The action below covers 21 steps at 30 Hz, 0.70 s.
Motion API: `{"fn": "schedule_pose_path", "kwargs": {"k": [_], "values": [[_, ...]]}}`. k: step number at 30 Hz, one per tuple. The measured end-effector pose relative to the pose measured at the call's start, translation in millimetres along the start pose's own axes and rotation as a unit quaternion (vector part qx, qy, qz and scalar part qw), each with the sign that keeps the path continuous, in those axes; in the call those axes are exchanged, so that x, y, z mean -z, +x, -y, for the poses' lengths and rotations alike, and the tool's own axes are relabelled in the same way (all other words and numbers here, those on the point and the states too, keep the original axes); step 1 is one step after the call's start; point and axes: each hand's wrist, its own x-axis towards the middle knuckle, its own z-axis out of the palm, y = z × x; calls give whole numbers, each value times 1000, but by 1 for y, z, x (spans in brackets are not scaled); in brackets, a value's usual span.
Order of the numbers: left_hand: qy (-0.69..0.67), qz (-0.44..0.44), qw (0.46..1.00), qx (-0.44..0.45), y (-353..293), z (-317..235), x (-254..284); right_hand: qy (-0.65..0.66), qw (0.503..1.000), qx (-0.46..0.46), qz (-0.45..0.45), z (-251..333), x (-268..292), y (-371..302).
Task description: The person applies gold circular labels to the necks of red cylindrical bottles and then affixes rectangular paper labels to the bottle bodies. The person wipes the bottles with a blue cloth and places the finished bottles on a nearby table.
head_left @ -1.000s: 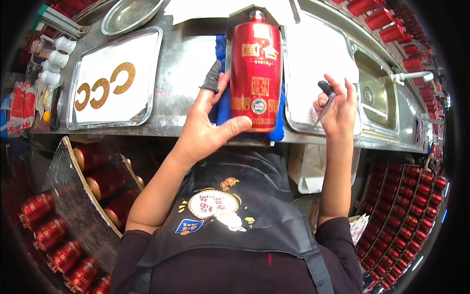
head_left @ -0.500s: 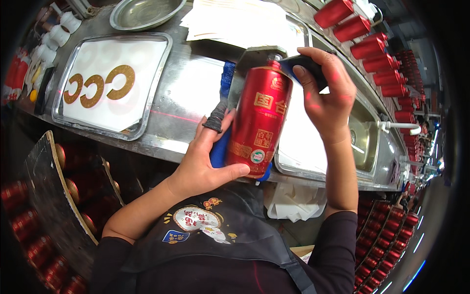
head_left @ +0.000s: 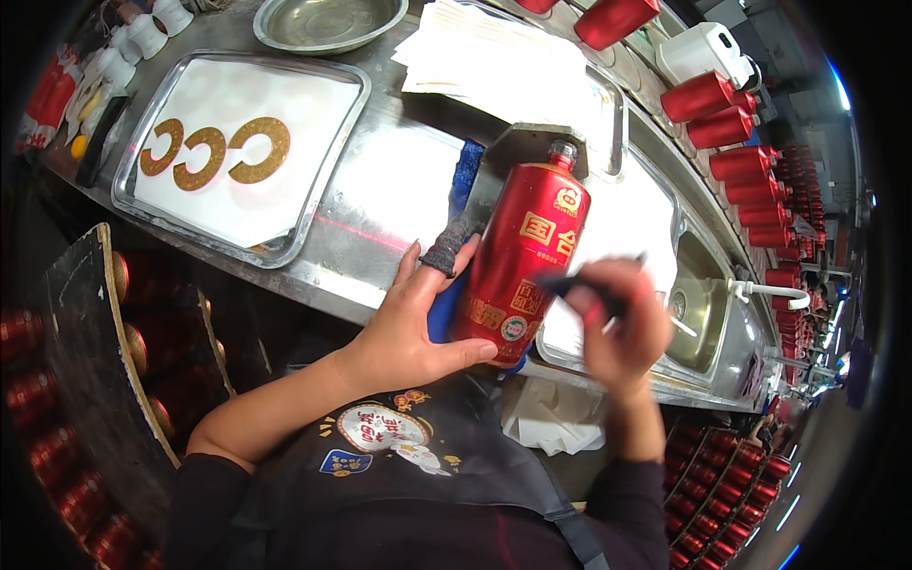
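Red, gold-printed, tall bottle (head_left: 521, 252) slants neck away and rightward at the front edge of the steel counter (head_left: 332, 261), your left hand (head_left: 410, 328) gripping its lower left, your right hand (head_left: 629, 332) close rightward, holding a blurred dark tool (head_left: 562, 282).

Metal counter (head_left: 342, 252) with sink (head_left: 708, 313); strip lights (head_left: 840, 87) beyond

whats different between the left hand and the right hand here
The left hand steadies the red bottle, thumb on its lower front; the right hand holds a dark thing too blurred to identify.
The left hand shows fairly sharp; the right hand is smeared.
The left hand is at the bottle's left side, the right hand off to its right.
Both arms wear dark sleeves.
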Motion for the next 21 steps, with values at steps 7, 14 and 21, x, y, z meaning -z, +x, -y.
{"fn": "schedule_pose_path", "kwargs": {"k": [7, 14, 21], "values": [[4, 0, 1000, -21, 0, 5, 0, -128, 950, -192, -211, -46, -9, -30], [59, -2, 997, -47, 2, 5, -1, -113, 978, -108, -135, -28, -6, 7], [-3, -15, 999, -49, 0, 12, -5, -239, 968, -6, -75, -77, 8, 0]]}}
